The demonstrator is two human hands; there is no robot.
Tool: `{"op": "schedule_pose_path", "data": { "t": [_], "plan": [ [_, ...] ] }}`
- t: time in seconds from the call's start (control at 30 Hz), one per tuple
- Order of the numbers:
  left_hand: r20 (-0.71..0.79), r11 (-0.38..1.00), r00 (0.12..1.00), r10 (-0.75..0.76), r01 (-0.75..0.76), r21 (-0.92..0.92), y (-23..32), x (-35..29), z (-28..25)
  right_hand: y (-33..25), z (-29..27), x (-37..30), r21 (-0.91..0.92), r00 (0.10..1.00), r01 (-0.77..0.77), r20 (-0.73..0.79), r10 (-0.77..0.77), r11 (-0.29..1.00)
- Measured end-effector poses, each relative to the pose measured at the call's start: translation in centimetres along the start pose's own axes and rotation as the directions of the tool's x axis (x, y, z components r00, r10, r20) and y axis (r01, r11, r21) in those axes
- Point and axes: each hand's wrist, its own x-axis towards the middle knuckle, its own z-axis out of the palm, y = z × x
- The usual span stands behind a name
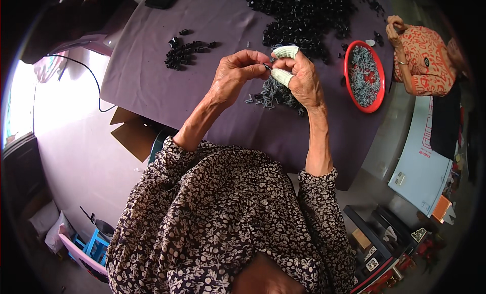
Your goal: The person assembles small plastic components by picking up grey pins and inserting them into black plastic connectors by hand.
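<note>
Above the table, my left hand pinches a small black part between thumb and fingertips. My right hand meets it there, its thumb and a finger wrapped in pale ribbed finger covers. The right fingers are pressed together at the black part; what they hold is too small to make out. Just below both hands lies a heap of small grey pins, with some dark pieces among them. A smaller cluster of black parts lies left of my left hand.
A large pile of black parts spreads across the far side of the purple cloth-covered table. At the right edge stands a red basin of grey pins. Another person in orange patterned clothing sits beyond it. An open cardboard box is at lower left.
</note>
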Motion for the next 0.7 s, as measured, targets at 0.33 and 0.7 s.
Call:
{"op": "schedule_pose_path", "data": {
  "t": [0.33,0.7],
  "plan": [
    [0.045,0.960,0.994,0.096,-0.105,0.259,0.6,-0.2,0.7,-0.6,0.1,0.0,-0.041,0.998,-0.060,-0.004,0.060,0.997],
    [0.031,0.864,0.999,0.014,-0.028,0.503,0.0,-0.8,1.7,-0.5,-0.2,-1.9,-0.137,0.997,-0.081,-0.014,0.080,0.987]
  ]
}}
